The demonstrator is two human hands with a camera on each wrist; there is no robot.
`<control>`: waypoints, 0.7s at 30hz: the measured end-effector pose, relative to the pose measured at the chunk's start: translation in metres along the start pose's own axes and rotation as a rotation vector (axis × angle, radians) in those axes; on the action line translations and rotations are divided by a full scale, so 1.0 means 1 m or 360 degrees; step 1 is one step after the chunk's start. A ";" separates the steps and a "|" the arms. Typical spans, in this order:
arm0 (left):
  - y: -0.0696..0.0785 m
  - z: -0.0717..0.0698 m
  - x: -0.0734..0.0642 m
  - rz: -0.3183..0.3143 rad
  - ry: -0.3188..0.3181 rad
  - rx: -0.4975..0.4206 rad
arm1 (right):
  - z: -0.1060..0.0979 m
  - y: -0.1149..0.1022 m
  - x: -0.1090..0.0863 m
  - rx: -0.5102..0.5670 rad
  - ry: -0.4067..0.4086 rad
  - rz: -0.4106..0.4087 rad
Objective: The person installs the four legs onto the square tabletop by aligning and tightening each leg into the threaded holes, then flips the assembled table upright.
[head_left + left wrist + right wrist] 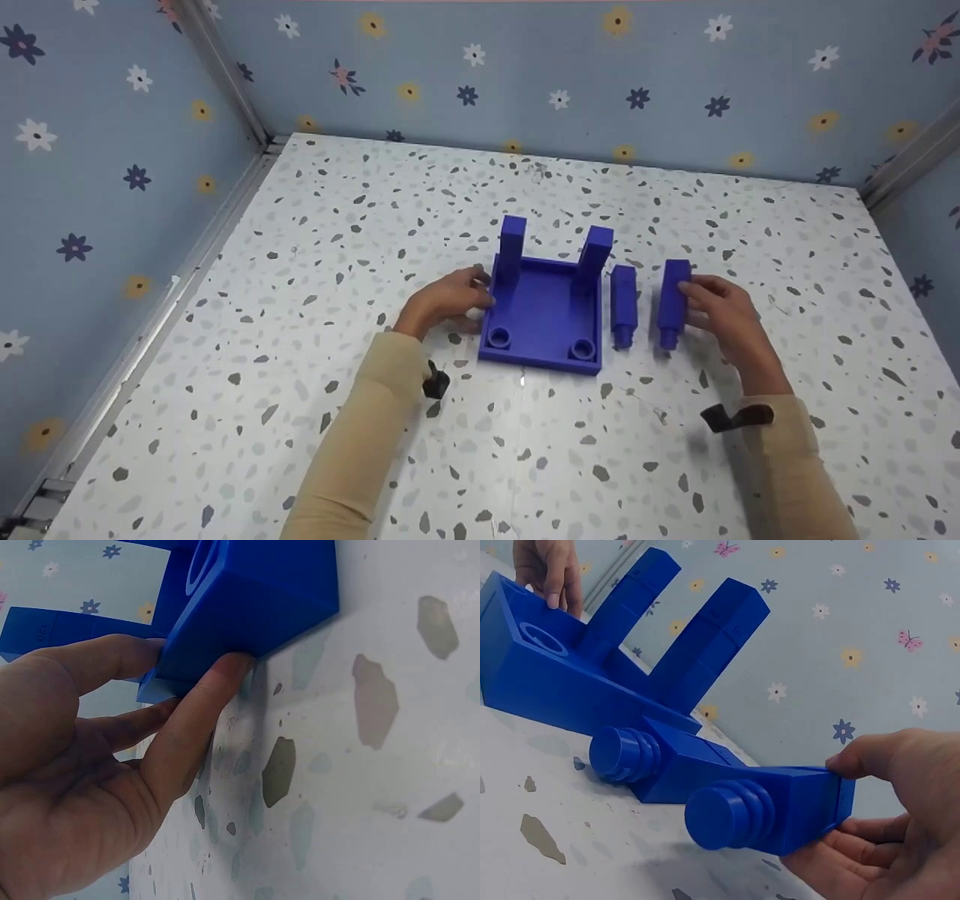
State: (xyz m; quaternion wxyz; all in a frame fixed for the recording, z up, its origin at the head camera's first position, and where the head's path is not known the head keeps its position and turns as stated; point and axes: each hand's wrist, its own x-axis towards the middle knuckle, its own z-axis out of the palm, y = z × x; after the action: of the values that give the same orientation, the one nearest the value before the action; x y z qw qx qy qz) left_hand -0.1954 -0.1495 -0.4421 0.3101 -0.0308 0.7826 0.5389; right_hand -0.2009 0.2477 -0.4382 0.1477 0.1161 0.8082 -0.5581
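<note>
Closest to you are your tan sleeves (352, 442), with a black strap (435, 381) showing by the left wrist. Past the cuffs, your right hand (724, 307) pinches a blue leg (673, 296) between thumb and fingers near its plain end, closed to the leg's width; its ridged round peg points back towards you, and the right wrist view shows it just above the tabletop. Just beside it, on the left, a second leg (624, 300) lies on the table with its peg also facing you, next to the tray's right wall and untouched by either hand. Your left hand (448, 294) holds the blue tray (544, 315) by its left wall, the fingers parted only enough to span from rim to bottom edge; how firmly, you cannot tell. The tray sits flat between your hands. Its two near corners have round sockets (583, 350) with nothing in them, while two upright legs (595, 251) stand in the far corners. Beyond stretches the speckled table (420, 187), then the blue flowered wall (517, 67).
</note>
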 end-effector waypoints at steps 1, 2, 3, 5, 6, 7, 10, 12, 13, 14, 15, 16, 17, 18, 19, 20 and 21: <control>0.000 0.000 0.000 -0.0004 -0.0001 -0.0001 | 0.001 -0.001 -0.001 0.0044 0.0011 -0.0022; 0.000 0.000 0.000 -0.0005 0.0000 0.0003 | 0.001 -0.001 -0.001 0.0087 0.0019 -0.0047; 0.000 0.000 0.001 -0.0005 0.0000 0.0008 | 0.002 -0.002 -0.002 0.0131 0.0025 -0.0070; 0.000 0.000 0.001 -0.0001 0.0000 0.0014 | 0.003 -0.004 -0.003 0.0188 0.0032 -0.0119; 0.000 0.000 0.001 0.0002 0.0002 0.0024 | 0.003 -0.004 -0.004 0.0216 0.0033 -0.0140; 0.000 -0.001 0.001 0.0006 0.0006 0.0039 | 0.004 -0.005 -0.005 0.0250 0.0032 -0.0158; 0.000 -0.001 0.001 0.0015 0.0013 0.0076 | 0.006 -0.008 -0.007 0.0341 0.0028 -0.0213; 0.000 -0.001 0.000 0.0020 0.0019 0.0096 | 0.008 -0.010 -0.009 0.0416 0.0029 -0.0245; 0.000 -0.001 0.000 0.0017 0.0020 0.0092 | 0.009 -0.011 -0.011 0.0440 0.0030 -0.0259; 0.000 -0.001 0.000 0.0012 0.0019 0.0081 | 0.009 -0.012 -0.012 0.0459 0.0031 -0.0275; 0.000 -0.001 0.000 0.0008 0.0021 0.0079 | 0.010 -0.013 -0.013 0.0484 0.0031 -0.0296; 0.000 -0.001 0.000 0.0001 0.0021 0.0073 | 0.011 -0.014 -0.014 0.0501 0.0035 -0.0311; 0.001 -0.001 -0.001 -0.0008 0.0018 0.0061 | 0.012 -0.015 -0.015 0.0514 0.0037 -0.0327; 0.001 -0.001 -0.001 -0.0014 0.0018 0.0057 | 0.013 -0.017 -0.016 0.0525 0.0040 -0.0345; 0.001 -0.001 0.000 -0.0020 0.0015 0.0045 | 0.014 -0.018 -0.017 0.0529 0.0048 -0.0363; 0.001 -0.001 0.000 -0.0021 0.0014 0.0047 | 0.015 -0.020 -0.019 0.0536 0.0057 -0.0385; 0.001 -0.001 -0.001 -0.0021 0.0014 0.0049 | 0.016 -0.022 -0.020 0.0537 0.0067 -0.0405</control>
State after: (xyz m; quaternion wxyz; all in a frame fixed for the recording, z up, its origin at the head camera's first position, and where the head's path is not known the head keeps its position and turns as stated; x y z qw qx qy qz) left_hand -0.1954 -0.1499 -0.4412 0.3106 -0.0334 0.7920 0.5246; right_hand -0.1880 0.2249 -0.4171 0.0376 0.0476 0.7144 -0.6971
